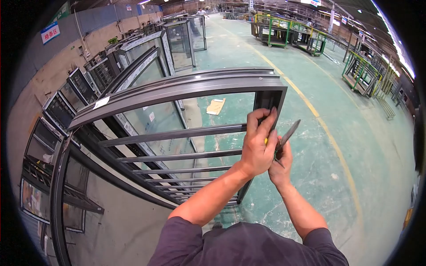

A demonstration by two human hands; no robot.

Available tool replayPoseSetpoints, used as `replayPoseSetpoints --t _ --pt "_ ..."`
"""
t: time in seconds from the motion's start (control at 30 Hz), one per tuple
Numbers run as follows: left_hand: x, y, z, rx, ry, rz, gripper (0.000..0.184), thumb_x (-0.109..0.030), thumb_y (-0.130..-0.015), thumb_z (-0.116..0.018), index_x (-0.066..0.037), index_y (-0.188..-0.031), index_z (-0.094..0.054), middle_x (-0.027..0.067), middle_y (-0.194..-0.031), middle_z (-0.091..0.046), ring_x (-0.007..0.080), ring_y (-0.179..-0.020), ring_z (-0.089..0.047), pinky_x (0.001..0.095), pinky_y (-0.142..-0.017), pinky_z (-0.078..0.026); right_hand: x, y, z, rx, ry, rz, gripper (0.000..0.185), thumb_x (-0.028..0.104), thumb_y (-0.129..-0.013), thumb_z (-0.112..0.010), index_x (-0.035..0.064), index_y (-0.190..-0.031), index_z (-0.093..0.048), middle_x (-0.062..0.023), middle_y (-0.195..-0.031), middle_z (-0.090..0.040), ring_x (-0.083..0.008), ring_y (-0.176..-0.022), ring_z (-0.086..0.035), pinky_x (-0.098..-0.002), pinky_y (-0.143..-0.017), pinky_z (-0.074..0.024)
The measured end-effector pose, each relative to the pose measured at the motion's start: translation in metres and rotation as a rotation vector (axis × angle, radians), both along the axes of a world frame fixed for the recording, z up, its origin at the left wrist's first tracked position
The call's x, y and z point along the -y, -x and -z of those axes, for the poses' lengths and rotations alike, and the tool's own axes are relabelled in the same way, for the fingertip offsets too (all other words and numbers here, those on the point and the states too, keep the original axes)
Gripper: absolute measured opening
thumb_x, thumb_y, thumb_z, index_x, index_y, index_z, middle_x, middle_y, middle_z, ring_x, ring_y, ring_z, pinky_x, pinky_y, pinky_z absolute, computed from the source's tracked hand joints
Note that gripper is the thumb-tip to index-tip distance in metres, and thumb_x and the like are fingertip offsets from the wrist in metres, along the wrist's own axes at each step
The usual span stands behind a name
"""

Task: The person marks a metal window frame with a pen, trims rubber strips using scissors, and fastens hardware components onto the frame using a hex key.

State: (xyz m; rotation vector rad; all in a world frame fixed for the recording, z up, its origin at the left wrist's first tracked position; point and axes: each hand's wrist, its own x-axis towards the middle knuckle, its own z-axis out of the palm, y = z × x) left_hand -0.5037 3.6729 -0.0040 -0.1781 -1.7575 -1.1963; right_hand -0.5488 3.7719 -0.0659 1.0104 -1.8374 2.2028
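Note:
A dark metal window frame point(195, 89) with several horizontal bars point(182, 134) stands in front of me. My left hand point(258, 144) is at its right upright, just below the top corner, fingers bent against the inner face; a small yellow thing shows by its palm. Just right of it, my right hand point(282, 164) is closed around a tool whose grey blade point(290, 131) points up and to the right, outside the frame. The tool's handle is mostly hidden by the fingers. Whether my left fingers hold a small part cannot be made out.
Glazed frames point(151, 106) lean behind the barred one, and more frames point(60, 108) line the left wall. A piece of cardboard point(215, 106) lies on the green floor. Green-railed carts point(271, 32) stand at the back right, beyond a yellow floor line point(317, 114).

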Motion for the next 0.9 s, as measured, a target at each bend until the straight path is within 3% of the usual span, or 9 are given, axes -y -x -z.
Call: replayPoseSetpoints --t 0.07,0.23,0.37,0.43,0.53,0.57,0.73,0.8,0.9 --pt "-0.001 -0.008 0.006 0.031 0.088 -0.052 0.051 0.005 -0.088 -0.058 0.004 -0.138 -0.051 0.0196 -0.130 -0.045 0.0358 -0.116 -0.054 0.0391 -0.093 -0.050 -0.003 0.001 0.002 -0.053 -0.025 -0.005 0.028 0.001 -0.084 -0.071 0.0050 -0.104 -0.052 0.0015 -0.091 -0.053 -0.0072 -0.083 -0.047 -0.0227 -0.072 -0.0402" --pt "-0.006 -0.005 -0.002 -0.002 0.090 -0.048 0.052 0.003 -0.088 -0.058 0.006 -0.139 -0.050 0.0210 -0.132 -0.043 0.0368 -0.117 -0.053 0.0395 -0.096 -0.048 0.002 -0.002 -0.004 0.012 0.058 -0.026 0.027 0.000 -0.083 -0.070 0.0057 -0.103 -0.052 0.0027 -0.089 -0.051 -0.0069 -0.080 -0.045 -0.0228 -0.070 -0.0382" --pt "-0.007 0.001 -0.012 -0.063 0.119 -0.126 0.052 0.004 -0.088 -0.057 0.002 -0.140 -0.052 0.0195 -0.130 -0.044 0.0359 -0.113 -0.054 0.0397 -0.091 -0.050 -0.001 0.001 0.005 0.053 -0.001 0.003 0.027 -0.004 -0.081 -0.067 0.0058 -0.103 -0.054 0.0034 -0.088 -0.049 -0.0072 -0.080 -0.044 -0.0232 -0.070 -0.0382" --pt "0.000 -0.003 0.002 0.031 0.041 -0.020 0.054 0.007 -0.088 -0.056 0.000 -0.141 -0.051 0.0182 -0.129 -0.044 0.0342 -0.112 -0.056 0.0380 -0.087 -0.053 -0.004 -0.001 0.004 -0.003 -0.020 0.006 0.029 -0.003 -0.082 -0.068 0.0047 -0.106 -0.054 0.0027 -0.088 -0.049 -0.0081 -0.081 -0.044 -0.0243 -0.070 -0.0399" --pt "-0.006 -0.015 0.001 0.122 -0.035 0.013 0.053 0.007 -0.088 -0.056 -0.001 -0.140 -0.052 0.0175 -0.127 -0.045 0.0293 -0.102 -0.060 0.0359 -0.080 -0.054 -0.003 -0.002 0.001 0.001 -0.011 0.010 0.026 -0.003 -0.081 -0.068 0.0044 -0.101 -0.052 0.0022 -0.085 -0.046 -0.0091 -0.078 -0.042 -0.0242 -0.066 -0.0387" --pt "-0.002 -0.009 0.004 0.076 0.071 -0.076 0.053 0.007 -0.088 -0.057 0.001 -0.140 -0.051 0.0173 -0.127 -0.045 0.0270 -0.095 -0.059 0.0346 -0.076 -0.052 -0.003 0.002 0.008 0.004 -0.013 0.016 0.026 -0.003 -0.081 -0.068 0.0044 -0.101 -0.052 0.0022 -0.085 -0.046 -0.0091 -0.078 -0.042 -0.0242 -0.066 -0.0387" --pt "-0.014 0.002 -0.003 -0.004 -0.037 -0.071 0.054 0.006 -0.087 -0.058 0.005 -0.140 -0.048 0.0186 -0.129 -0.045 0.0244 -0.091 -0.056 0.0330 -0.074 -0.049 -0.002 0.004 0.006 0.066 0.011 -0.027 0.025 -0.003 -0.080 -0.067 0.0058 -0.093 -0.047 0.0025 -0.080 -0.043 -0.0087 -0.076 -0.040 -0.0237 -0.065 -0.0353" --pt "-0.017 0.000 -0.002 -0.065 -0.085 -0.075 0.054 0.010 -0.088 -0.055 0.001 -0.140 -0.047 0.0159 -0.129 -0.046 0.0123 -0.079 -0.053 0.0263 -0.066 -0.047 -0.004 0.006 0.007 0.072 0.041 -0.064 0.025 -0.003 -0.080 -0.067 0.0059 -0.094 -0.047 0.0023 -0.081 -0.044 -0.0086 -0.076 -0.039 -0.0233 -0.065 -0.0353" --pt "-0.008 0.004 0.001 -0.032 -0.069 -0.046 0.048 0.010 -0.089 -0.053 0.004 -0.137 -0.052 0.0145 -0.129 -0.045 0.0102 -0.080 -0.053 0.0253 -0.066 -0.051 -0.005 0.007 0.011 0.041 0.016 -0.056 0.026 -0.001 -0.081 -0.068 0.0057 -0.096 -0.048 0.0024 -0.084 -0.045 -0.0084 -0.078 -0.039 -0.0234 -0.066 -0.0367"
